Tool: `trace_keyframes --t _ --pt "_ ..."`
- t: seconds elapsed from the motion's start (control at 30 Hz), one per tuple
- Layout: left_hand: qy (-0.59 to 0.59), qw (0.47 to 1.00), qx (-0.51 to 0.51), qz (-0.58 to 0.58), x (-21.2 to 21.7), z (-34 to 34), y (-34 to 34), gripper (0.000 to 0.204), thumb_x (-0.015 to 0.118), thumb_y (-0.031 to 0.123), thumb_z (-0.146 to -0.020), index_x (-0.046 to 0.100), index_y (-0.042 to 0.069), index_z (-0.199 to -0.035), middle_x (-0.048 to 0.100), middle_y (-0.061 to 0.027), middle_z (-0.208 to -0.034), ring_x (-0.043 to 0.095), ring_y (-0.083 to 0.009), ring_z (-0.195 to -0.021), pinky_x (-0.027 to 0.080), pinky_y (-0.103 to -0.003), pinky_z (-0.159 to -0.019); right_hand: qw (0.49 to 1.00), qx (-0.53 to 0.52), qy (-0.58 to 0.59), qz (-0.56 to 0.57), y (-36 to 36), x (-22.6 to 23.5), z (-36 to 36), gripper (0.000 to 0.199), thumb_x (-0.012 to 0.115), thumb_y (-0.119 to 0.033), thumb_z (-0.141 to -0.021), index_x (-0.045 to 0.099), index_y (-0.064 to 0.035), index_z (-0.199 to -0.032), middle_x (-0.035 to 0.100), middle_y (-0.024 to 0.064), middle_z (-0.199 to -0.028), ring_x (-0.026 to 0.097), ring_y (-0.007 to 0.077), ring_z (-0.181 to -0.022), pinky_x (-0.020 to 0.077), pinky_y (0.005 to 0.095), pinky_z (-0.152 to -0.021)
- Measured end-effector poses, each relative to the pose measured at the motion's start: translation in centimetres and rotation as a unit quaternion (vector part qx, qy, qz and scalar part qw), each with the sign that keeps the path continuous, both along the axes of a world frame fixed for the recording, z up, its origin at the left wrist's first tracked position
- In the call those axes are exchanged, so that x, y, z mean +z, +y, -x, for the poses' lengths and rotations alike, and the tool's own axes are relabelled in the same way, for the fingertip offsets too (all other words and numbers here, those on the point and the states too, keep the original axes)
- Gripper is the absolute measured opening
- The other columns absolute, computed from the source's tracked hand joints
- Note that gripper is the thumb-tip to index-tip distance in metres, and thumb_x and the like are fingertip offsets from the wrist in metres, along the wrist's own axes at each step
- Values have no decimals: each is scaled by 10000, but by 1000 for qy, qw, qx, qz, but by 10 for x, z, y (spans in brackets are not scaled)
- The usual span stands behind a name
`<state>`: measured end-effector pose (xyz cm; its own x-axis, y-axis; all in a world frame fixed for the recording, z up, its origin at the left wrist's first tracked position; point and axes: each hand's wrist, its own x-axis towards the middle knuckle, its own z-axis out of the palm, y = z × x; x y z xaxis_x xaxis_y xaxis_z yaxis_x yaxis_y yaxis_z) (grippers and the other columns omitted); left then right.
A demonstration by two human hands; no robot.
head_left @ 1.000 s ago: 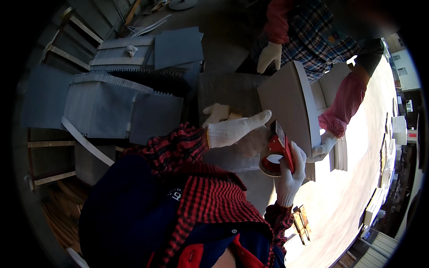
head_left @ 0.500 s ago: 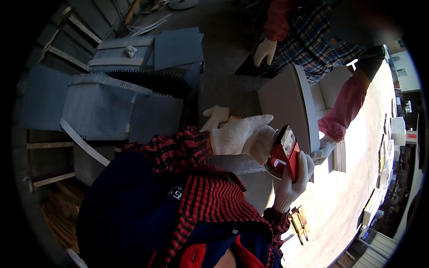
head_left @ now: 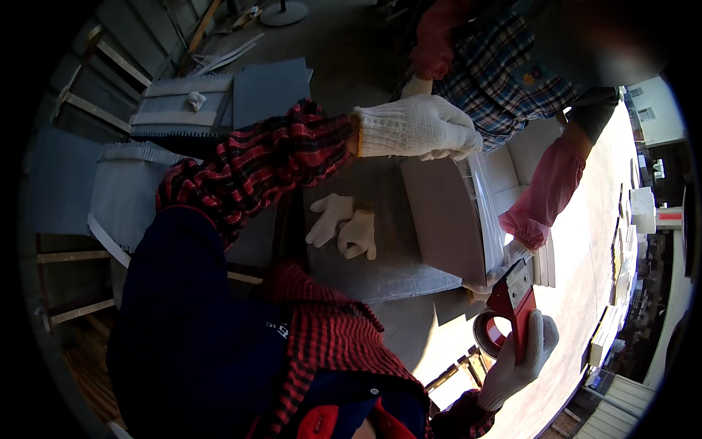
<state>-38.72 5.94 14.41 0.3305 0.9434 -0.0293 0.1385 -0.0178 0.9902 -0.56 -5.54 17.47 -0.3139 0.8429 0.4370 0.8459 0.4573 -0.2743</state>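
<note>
My right hand (head_left: 521, 360), in a white knit glove, grips a red tape dispenser (head_left: 515, 304) with a roll in it, near the close end of a grey-white box (head_left: 446, 216). My left hand (head_left: 424, 128), gloved too, is over the box's far end with its fingers pressed together. A shiny strip of clear tape (head_left: 480, 205) runs along the box's upper edge from the left fingers toward the dispenser. The fingertips are partly hidden. A co-worker's gloved hand (head_left: 516, 251) with a pink sleeve touches the box's near right side.
Two loose white gloves (head_left: 335, 218) lie on the grey work surface (head_left: 391, 282) left of the box. Grey corrugated sheets (head_left: 270, 88) are stacked at the far left. The co-worker in a plaid garment (head_left: 504, 80) stands across from me. Sunlit floor (head_left: 578, 293) spreads on the right.
My left hand has moved away from the dispenser to the box's far end. My right hand has carried the dispenser nearer and to the right. The tape strip now shows along the box.
</note>
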Motion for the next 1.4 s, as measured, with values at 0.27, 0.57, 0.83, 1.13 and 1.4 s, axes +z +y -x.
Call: trace_keyframes --t 0.27,0.57,0.83,1.13,1.4 --pt "343 939 26 8 -32 26 115 312 493 347 -971 658 105 -866 710 -37 -803 680 -173 -654 552 -285 -682 998 39 -8 -42 93 -43 63 444 632 40 -743 681 -59 -1173 552 137 -1058 552 342 -1049 485 444 -905" --pt "429 901 -35 -58 -133 19 154 398 406 463 -1045 631 149 -1141 716 -51 -1063 670 -298 -980 509 -417 -868 997 29 -72 18 121 -62 85 541 685 -6 -717 668 -130 -1244 537 160 -1060 578 371 -1009 493 443 -886" --pt "441 896 -57 1 -138 4 146 436 351 448 -1047 614 241 -1327 662 -104 -1265 623 -337 -1185 489 -462 -986 997 43 -60 4 125 -66 81 490 727 -33 -736 679 -108 -1217 568 184 -1152 590 396 -1069 508 459 -872" --pt "398 906 140 23 -223 -18 117 416 457 309 -990 589 197 -1368 627 -142 -1326 592 -357 -1234 493 -454 -1004 995 59 -81 8 118 -67 78 499 609 -30 -780 664 -102 -1272 613 198 -1176 633 400 -1035 568 470 -852" --pt "254 836 340 -348 -174 -77 33 558 609 -24 -845 500 29 -1390 505 -209 -1435 521 -384 -1292 467 -460 -1048 995 63 -79 -16 121 -65 84 551 680 -61 -724 653 -157 -1265 596 196 -1104 603 398 -976 509 458 -793"
